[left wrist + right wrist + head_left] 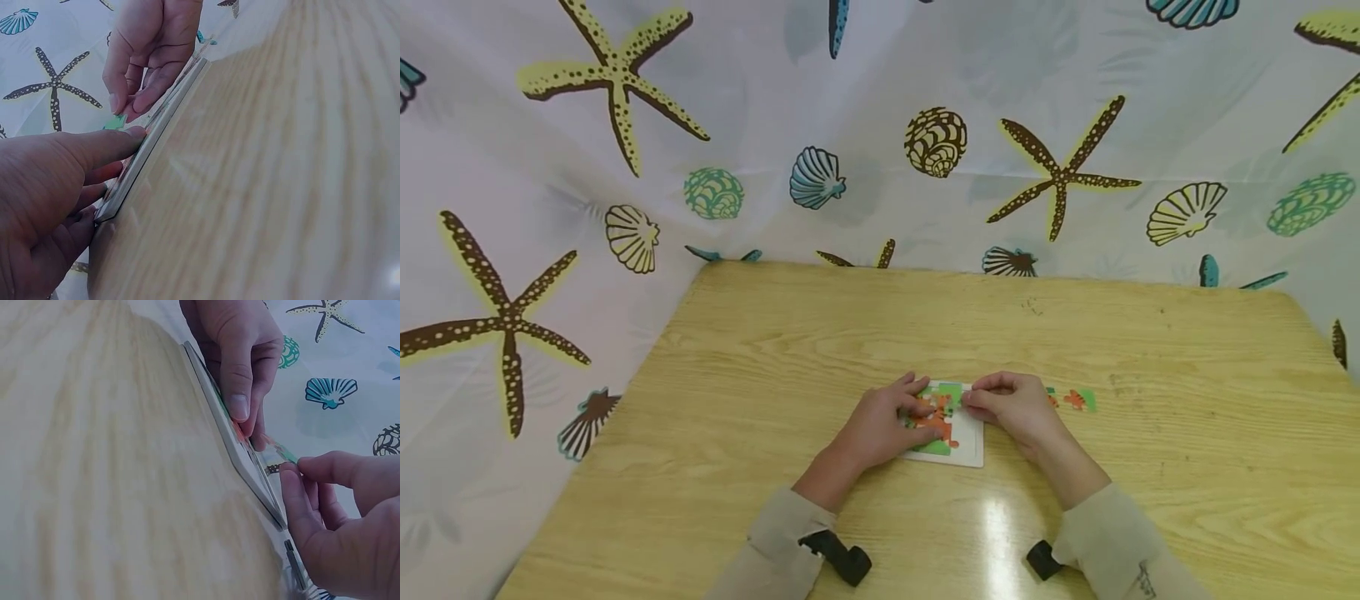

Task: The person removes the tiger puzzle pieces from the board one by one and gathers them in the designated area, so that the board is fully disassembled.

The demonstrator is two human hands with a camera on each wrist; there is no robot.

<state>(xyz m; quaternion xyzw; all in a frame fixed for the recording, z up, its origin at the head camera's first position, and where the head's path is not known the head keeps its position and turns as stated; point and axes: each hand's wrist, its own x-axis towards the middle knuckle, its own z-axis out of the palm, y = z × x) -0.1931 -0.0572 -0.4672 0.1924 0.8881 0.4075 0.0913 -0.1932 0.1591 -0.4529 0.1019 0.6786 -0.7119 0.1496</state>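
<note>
A white jigsaw tray point(968, 446) lies on the table, its left part filled with an orange and green picture point(942, 447). My left hand point(876, 425) rests over that filled part with fingers spread. In the right wrist view, the left thumb point(239, 403) lies on the assembled pieces. My right hand point(1018, 410) pinches a green puzzle piece point(286, 454) between thumb and fingertips, at the tray's upper right. The left wrist view shows the piece's green edge point(115, 122) under the fingertips. Part of the picture is hidden by the left hand.
Loose puzzle pieces point(1079, 400) in orange and green lie right of the tray, partly behind the right hand. The wood-grain table point(760, 358) meets a hanging cloth point(880, 100) printed with starfish and shells at the back and left.
</note>
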